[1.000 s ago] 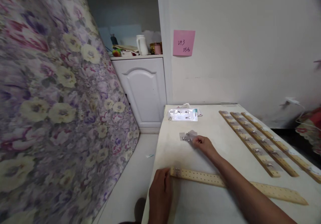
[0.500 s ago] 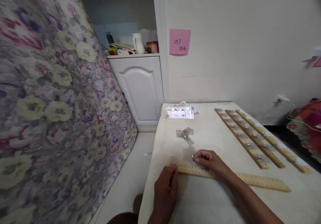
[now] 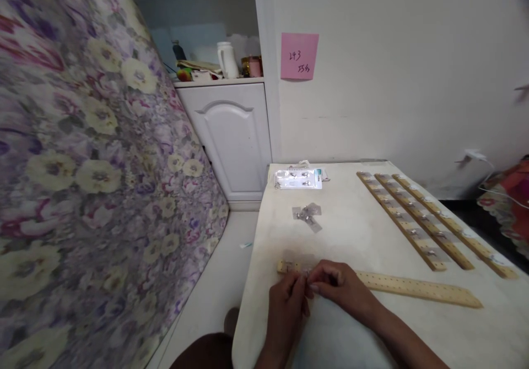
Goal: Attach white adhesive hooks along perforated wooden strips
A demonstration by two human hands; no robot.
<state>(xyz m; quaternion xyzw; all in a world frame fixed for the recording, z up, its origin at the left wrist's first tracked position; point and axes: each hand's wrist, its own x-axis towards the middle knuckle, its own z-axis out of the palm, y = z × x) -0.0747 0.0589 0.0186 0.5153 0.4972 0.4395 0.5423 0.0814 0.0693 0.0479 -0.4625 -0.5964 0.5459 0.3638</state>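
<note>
My left hand (image 3: pixel 287 303) and my right hand (image 3: pixel 343 286) meet over the left part of a pale wooden strip (image 3: pixel 417 289) with rows of small holes. Both are closed in a pinch, fingertips almost touching, at a small clear plastic card (image 3: pixel 307 270), mostly covered by the fingers. Just left of it, another clear card with a small metal piece (image 3: pixel 288 265) sits on the strip's left end. Beyond the hands lies a loose pile of clear cards with shiny metal pieces (image 3: pixel 306 216).
Three wooden strips (image 3: pixel 407 220) with clear cards along them lie side by side on the right of the table. Blister packs (image 3: pixel 298 179) lie at the back left. A floral curtain (image 3: pixel 99 165) hangs on the left, and a wall stands behind the table.
My right hand has moved left and nearer with the clear card, onto the strip. My left hand has shifted right to meet it, uncovering the strip's left end.
</note>
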